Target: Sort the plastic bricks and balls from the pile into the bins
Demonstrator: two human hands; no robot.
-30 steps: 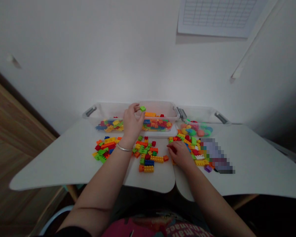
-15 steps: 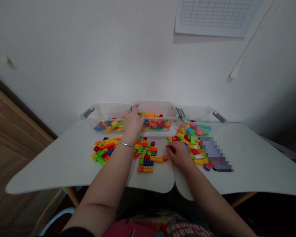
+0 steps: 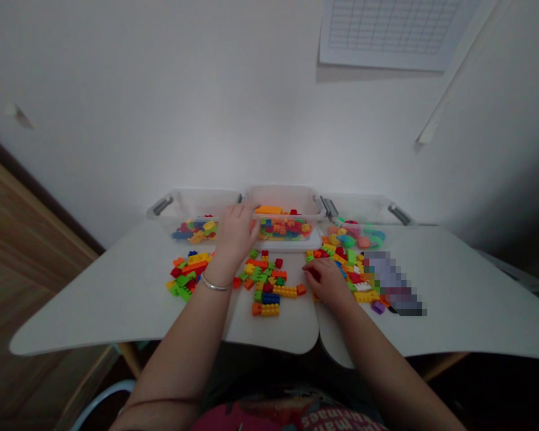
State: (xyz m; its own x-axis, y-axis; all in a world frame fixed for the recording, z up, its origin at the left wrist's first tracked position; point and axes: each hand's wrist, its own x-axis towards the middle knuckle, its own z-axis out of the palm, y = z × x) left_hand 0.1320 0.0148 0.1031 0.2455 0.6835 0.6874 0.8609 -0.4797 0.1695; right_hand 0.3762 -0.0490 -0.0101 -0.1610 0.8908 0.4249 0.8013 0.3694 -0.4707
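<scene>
The left hand [image 3: 236, 232] rests half-open at the middle clear bin [image 3: 284, 197], apparently empty. The right hand's [image 3: 327, 282] curled fingers sit on loose plastic bricks [image 3: 341, 263] mid-table [image 3: 94, 299]; any grip cannot be told.

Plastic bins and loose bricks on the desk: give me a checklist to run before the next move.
1. Left hand empty: cannot tell, the hand hides anything in its fingers.
2. Right hand on the loose bricks: ok, it rests on them at the right of the central pile.
3. Clear middle bin upright and reachable: ok, the left hand is at its left end.
4. View of the clear left bin: not ok, the left hand covers part of its right end.
5. Blurred patch beside the bricks: cannot tell what it is.
</scene>
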